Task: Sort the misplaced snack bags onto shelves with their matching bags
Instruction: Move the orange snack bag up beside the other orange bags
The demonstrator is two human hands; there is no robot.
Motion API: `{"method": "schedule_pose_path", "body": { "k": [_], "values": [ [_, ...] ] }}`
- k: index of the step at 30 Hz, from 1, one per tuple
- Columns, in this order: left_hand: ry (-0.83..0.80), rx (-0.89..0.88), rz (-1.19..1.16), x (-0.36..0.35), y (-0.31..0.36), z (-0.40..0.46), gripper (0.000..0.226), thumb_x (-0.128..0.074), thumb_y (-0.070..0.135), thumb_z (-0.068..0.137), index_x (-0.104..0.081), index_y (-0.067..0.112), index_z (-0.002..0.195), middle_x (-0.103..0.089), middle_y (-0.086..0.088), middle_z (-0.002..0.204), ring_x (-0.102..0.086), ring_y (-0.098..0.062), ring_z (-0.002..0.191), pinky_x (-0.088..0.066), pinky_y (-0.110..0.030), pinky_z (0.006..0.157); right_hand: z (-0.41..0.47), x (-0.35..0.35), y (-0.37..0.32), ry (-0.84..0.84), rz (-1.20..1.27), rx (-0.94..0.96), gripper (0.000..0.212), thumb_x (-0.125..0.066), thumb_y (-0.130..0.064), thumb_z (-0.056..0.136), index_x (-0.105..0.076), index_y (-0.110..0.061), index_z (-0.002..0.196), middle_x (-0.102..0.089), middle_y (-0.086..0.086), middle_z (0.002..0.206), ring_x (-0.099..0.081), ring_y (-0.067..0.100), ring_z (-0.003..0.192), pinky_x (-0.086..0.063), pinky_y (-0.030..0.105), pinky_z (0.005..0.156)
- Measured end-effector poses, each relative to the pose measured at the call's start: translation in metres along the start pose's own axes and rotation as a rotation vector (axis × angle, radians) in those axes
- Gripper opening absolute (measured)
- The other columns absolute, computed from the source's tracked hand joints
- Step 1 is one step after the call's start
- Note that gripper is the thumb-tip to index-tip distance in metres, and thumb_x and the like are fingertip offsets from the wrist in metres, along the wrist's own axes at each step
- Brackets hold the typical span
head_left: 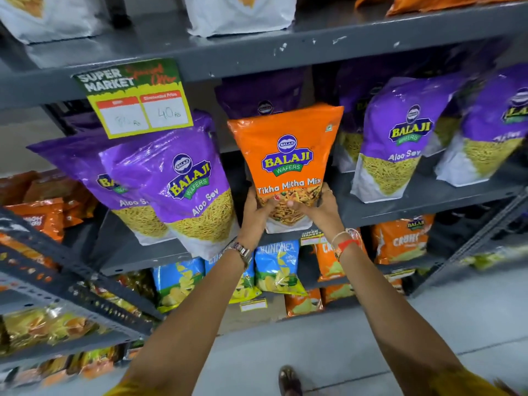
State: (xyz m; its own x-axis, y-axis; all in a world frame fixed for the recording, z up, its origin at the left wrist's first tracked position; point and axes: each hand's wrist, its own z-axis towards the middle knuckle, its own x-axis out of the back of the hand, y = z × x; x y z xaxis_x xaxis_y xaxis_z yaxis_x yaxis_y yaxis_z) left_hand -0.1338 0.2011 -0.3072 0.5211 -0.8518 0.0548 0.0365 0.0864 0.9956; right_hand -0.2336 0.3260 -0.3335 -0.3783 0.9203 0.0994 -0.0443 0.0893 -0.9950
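Left hand (255, 208) and right hand (319, 210) clasp 1 orange bag (287, 164) among purple bags (187, 184); its base seemingly overhangs the shelf (400, 208), risking a slip.

yellow price tag (134, 98) hangs on grey shelf edge (257, 57).

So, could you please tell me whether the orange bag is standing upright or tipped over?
Upright: the orange bag stands label-forward, both hands, left and right, gripping its base.
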Motion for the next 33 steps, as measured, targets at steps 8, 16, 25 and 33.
{"method": "schedule_pose_path", "body": {
  "k": [8, 16, 25, 33],
  "values": [
    [0.018, -0.098, -0.034, 0.000, 0.036, -0.076, 0.034, -0.054, 0.010, 0.088, -0.043, 0.023, 0.117, -0.059, 0.012, 0.107, -0.060, 0.012, 0.091, -0.049, -0.011, 0.078, -0.087, 0.015, -0.032, 0.083, 0.024, 0.086, 0.078, -0.089, -0.048, 0.046, -0.056, -0.028, 0.114, -0.071, -0.001, 0.112, -0.067, 0.015, 0.104, -0.055, 0.046, 0.093],
    [0.047, -0.281, -0.104, 0.018, 0.122, -0.136, 0.036, -0.052, 0.014, 0.089, -0.045, 0.023, 0.122, -0.061, 0.012, 0.108, -0.061, 0.012, 0.089, -0.049, -0.007, 0.072, -0.150, 0.018, -0.116, 0.122, 0.007, 0.241, 0.070, -0.084, -0.065, 0.038, -0.058, -0.045, 0.100, -0.071, -0.014, 0.101, -0.067, 0.007, 0.097, -0.057, 0.045, 0.090],
    [0.130, -0.474, -0.037, 0.064, 0.247, -0.134, 0.025, -0.053, 0.019, 0.088, -0.051, 0.024, 0.113, -0.063, 0.014, 0.101, -0.063, 0.013, 0.079, -0.051, -0.008, 0.065, -0.162, -0.001, -0.255, 0.126, -0.039, 0.432, 0.069, -0.080, -0.070, 0.040, -0.061, -0.034, 0.096, -0.071, -0.016, 0.092, -0.067, 0.008, 0.089, -0.055, 0.040, 0.086],
    [0.315, -0.482, -0.030, 0.117, 0.334, -0.096, 0.035, -0.054, 0.027, 0.088, -0.050, 0.018, 0.121, -0.061, 0.006, 0.106, -0.061, 0.001, 0.083, -0.052, -0.015, 0.059, -0.134, -0.052, -0.350, 0.027, 0.040, 0.528, 0.063, -0.084, -0.058, 0.047, -0.067, -0.024, 0.097, -0.074, -0.006, 0.096, -0.067, 0.018, 0.094, -0.054, 0.040, 0.090]
  ]
}}
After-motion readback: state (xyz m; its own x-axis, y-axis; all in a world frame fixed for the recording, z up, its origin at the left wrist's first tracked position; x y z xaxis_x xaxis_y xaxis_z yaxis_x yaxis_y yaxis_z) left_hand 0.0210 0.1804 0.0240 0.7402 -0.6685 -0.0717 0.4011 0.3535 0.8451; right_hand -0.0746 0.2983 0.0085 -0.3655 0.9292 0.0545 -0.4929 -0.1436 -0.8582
